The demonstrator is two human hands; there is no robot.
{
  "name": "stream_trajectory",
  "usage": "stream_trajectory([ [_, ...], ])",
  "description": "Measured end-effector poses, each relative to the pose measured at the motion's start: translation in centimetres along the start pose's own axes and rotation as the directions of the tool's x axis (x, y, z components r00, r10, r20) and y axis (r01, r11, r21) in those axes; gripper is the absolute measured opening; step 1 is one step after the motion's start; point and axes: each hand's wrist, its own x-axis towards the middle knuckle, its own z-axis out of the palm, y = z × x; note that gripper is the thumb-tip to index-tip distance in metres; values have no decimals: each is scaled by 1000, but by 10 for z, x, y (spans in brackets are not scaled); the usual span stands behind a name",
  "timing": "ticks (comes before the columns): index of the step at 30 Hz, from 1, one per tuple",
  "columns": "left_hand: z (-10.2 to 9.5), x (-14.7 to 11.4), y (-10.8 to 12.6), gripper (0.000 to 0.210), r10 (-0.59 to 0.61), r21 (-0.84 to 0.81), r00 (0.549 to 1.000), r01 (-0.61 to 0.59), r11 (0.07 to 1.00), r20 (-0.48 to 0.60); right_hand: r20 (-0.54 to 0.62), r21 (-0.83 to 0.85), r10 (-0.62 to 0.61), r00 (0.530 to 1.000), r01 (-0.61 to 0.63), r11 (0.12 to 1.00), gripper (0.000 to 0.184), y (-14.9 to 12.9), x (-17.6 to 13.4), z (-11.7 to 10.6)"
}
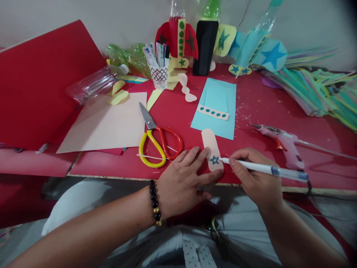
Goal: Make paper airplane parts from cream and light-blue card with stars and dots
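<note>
A small cream paper strip [211,140] with rounded ends lies at the table's front edge, bearing a blue star near its lower end. My left hand [185,175] rests flat with fingers spread, its fingertips touching the strip's left and lower edges. Between the fingers of my right hand [256,175] is a white marker [256,166], its tip touching the star. Left of my left hand lie scissors [158,143] with one yellow and one red handle. Behind the strip, a light blue sheet [223,130] carries a blue piece and a dotted cream band [213,112].
A pink glue gun [290,145] lies at right, before bundled coloured strips [312,91]. A marker cup [160,76], decorated bottles [177,37] and a black phone-like object [205,48] stand behind. At left are a clear bottle [95,83], a cream sheet [111,126] and a red sheet [47,82].
</note>
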Motion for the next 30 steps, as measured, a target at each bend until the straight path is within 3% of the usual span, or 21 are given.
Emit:
stream_trajectory([
  [30, 0, 0, 0, 66, 6, 13, 1000, -6, 1000, 1, 45, -14, -51, 998, 51, 999, 5, -1, 0, 0],
])
